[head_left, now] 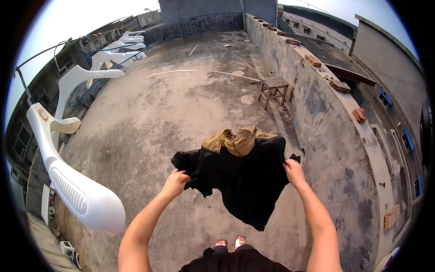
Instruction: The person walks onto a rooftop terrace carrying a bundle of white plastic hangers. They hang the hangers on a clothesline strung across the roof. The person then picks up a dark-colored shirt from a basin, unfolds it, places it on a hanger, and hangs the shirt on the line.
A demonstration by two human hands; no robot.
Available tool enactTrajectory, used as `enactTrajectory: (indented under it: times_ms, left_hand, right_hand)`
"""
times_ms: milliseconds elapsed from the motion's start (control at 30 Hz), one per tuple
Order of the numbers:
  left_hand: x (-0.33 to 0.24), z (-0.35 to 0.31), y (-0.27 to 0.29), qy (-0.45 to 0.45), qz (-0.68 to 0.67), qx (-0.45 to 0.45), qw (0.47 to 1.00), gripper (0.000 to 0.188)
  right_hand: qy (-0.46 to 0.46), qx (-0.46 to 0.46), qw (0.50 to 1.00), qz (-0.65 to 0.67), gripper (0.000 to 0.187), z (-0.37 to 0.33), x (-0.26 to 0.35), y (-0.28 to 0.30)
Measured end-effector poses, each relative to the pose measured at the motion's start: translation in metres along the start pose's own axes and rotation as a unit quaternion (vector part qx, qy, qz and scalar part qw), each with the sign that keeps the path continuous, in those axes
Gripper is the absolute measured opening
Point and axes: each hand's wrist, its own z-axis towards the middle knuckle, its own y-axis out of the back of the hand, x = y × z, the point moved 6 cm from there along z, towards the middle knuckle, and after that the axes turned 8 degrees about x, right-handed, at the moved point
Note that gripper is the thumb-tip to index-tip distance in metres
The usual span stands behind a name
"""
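A black garment with a tan upper part [240, 177] hangs stretched out in the air between my two hands. My left hand [176, 183] is closed on its left edge, by a bunched black end. On the opposite side my right hand [294, 172] pinches the edge, and a small dark tuft of cloth sticks out past the fingers. The tan cloth lies crumpled along the top, while the black part droops to a point below. To the left of my arm, close by, hangs a large white plastic hanger [74, 186].
More white hangers [86, 75] and blue wire ones line a dark rod at the left. A wooden stool [273, 88] stands against the low concrete wall [317, 104] on the right. Loose bricks [359, 115] lie along the wall's top. Underfoot is a stained concrete roof [136, 118].
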Motion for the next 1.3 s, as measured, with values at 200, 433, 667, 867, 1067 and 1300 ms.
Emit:
enactTrajectory:
  times_ms: [200,433,667,867,1067,1300]
  left_hand:
    - [0.025,0.019,0.016,0.091,-0.213,0.020,0.973,0.011]
    - [-0.042,0.025,0.028,-0.131,0.113,-0.145,0.974,0.009]
    - [0.010,-0.005,0.023,0.072,-0.195,0.023,0.978,0.010]
    - [-0.028,-0.003,0.037,0.033,-0.302,-0.026,0.952,0.010]
    - [0.007,0.001,0.006,0.069,-0.233,0.033,0.970,0.012]
    - [-0.090,0.045,0.058,-0.095,-0.333,0.169,0.923,0.014]
  right_hand:
    - [-0.058,0.138,0.984,0.097,0.014,0.014,-0.025,0.026]
    - [0.038,-0.061,0.997,-0.027,0.014,-0.006,0.013,0.040]
    - [0.133,0.113,0.984,-0.038,0.005,-0.001,0.040,0.065]
    - [-0.091,0.004,0.992,0.082,0.008,-0.017,0.012,0.074]
    - [0.005,0.110,0.993,-0.037,0.010,-0.021,-0.035,0.039]
    - [0.120,0.162,0.949,0.244,0.011,0.050,0.069,0.079]
